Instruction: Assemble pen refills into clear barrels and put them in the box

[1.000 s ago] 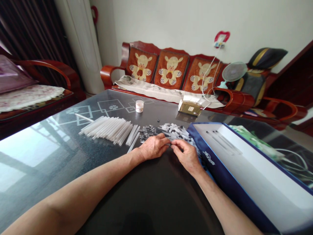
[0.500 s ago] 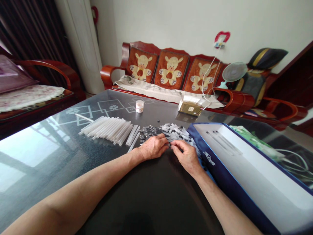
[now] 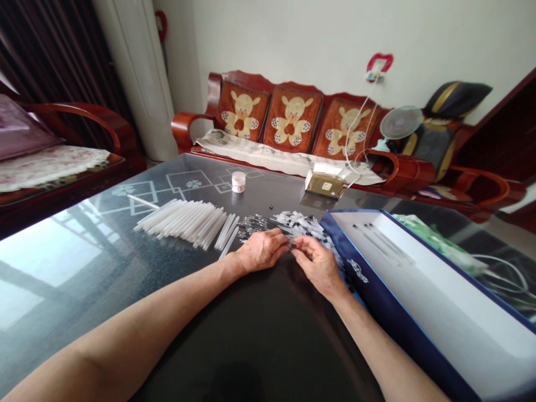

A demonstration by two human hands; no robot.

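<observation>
My left hand (image 3: 264, 249) rests at the table's middle, fingers curled together; what they close on is hidden. Thumb and forefinger of my right hand (image 3: 317, 264) pinch a small dark piece (image 3: 293, 246), right beside the left fingertips. Just beyond the hands lie a bunch of dark pen refills (image 3: 254, 223) and a heap of short white and black pen parts (image 3: 299, 221). Translucent white pen barrels (image 3: 184, 221) are laid side by side to the left, with a few more barrels (image 3: 227, 231) nearer my left hand.
At right stands an open blue box (image 3: 355, 268), white inside, with several pens (image 3: 383, 244) in it. A small white tub (image 3: 238, 182), a tissue pack (image 3: 324, 183) and a tiny black piece (image 3: 271, 207) sit farther back. A green bag (image 3: 435, 243) lies behind the box.
The right fingers have shifted slightly, and the dark piece between them now shows more clearly. My left hand stays almost in place.
</observation>
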